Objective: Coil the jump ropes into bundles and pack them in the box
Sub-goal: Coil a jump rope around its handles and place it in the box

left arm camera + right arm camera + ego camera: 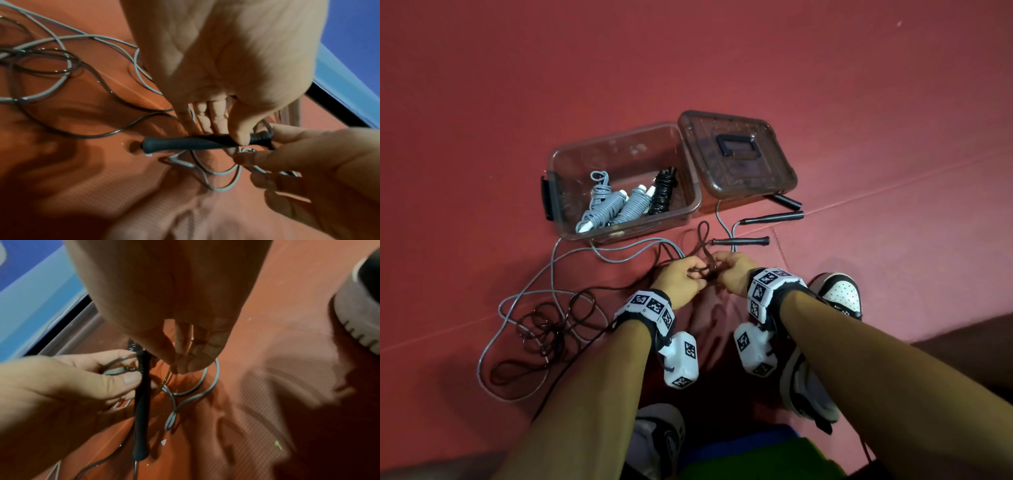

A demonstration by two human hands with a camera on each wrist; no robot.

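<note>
Both hands meet low over the red floor, just in front of the clear box [616, 135]. My left hand [683, 279] grips a black jump rope handle [185, 142] between thumb and fingers, as the right wrist view also shows on the handle [141, 402]. My right hand [732, 272] pinches loops of thin cord [257, 168] at the handle's cord end. A dark rope tangle [548, 329] trails off to the left. Inside the box lie two grey coiled bundles [602, 205] and a black bundle [662, 192].
The box lid [736, 161] lies flat to the right of the box. Three more black handles [774, 216] rest near its front edge. A loose grey rope [551, 267] snakes across the floor at left. My shoes [839, 294] stand close behind the hands.
</note>
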